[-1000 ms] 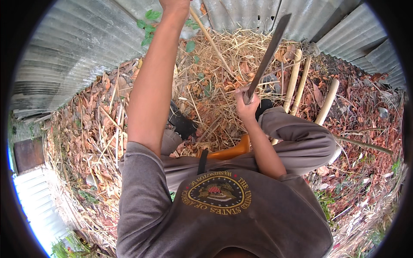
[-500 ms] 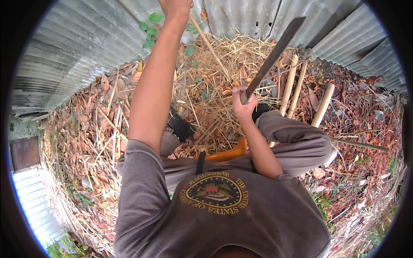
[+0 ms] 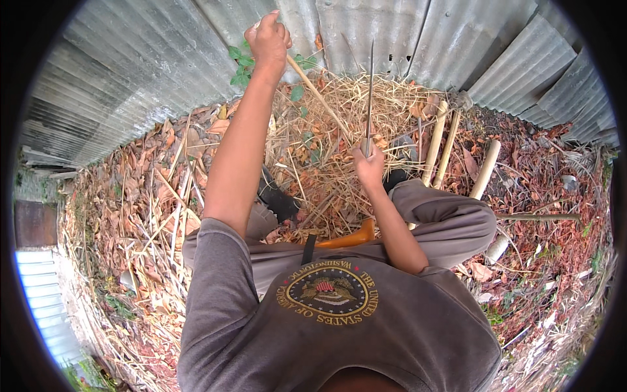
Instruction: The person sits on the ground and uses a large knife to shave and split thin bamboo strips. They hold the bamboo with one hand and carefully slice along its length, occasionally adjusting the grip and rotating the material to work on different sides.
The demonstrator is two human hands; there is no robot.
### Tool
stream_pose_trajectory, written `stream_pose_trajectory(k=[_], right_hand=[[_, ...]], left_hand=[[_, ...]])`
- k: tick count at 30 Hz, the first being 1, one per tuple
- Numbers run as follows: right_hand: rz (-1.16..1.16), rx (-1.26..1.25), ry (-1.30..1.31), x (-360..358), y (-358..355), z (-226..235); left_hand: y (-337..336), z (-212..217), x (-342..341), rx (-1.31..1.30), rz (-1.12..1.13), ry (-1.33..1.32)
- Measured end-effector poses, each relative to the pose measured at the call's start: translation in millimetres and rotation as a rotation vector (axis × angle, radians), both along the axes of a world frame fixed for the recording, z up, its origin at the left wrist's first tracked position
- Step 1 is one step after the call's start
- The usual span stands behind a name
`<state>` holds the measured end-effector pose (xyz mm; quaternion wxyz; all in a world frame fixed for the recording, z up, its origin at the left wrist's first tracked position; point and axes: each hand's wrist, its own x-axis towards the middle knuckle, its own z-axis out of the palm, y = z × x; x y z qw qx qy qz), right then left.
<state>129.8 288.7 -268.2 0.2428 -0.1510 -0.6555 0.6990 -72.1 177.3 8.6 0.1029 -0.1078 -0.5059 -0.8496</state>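
My left hand is raised at the far side, its fingers closed round the upper end of a thin pale stick. The stick slants down to the right, its lower end near the straw in the middle. Lower and to the right, my right hand grips a machete. Its long dark blade points up and away, seen nearly edge-on, so it looks thin. The blade stands just right of the stick's lower end, apart from it. A smooth orange curved piece lies at my waist beside a black strap.
Several peeled pale poles lie right of my bent leg. Straw shavings and dry leaves cover the ground. Corrugated metal sheets wall the far side. A green leafy plant grows by the wall.
The machete has swung from slanting right to nearly upright, its blade turned edge-on. Both hands keep their hold; in the picture they sit slightly lower.
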Motion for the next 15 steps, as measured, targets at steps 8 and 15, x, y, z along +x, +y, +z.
stream_pose_trajectory(k=[8,15], right_hand=[[0.167,-0.424,-1.063,40.2,-1.0,-68.0],[0.076,-0.081,-0.509,28.1,14.7,5.0]], left_hand=[[-16.8,30.8,79.8,0.019,-0.029,0.077],[-94.6,136.3,116.9,0.015,-0.04,0.357]])
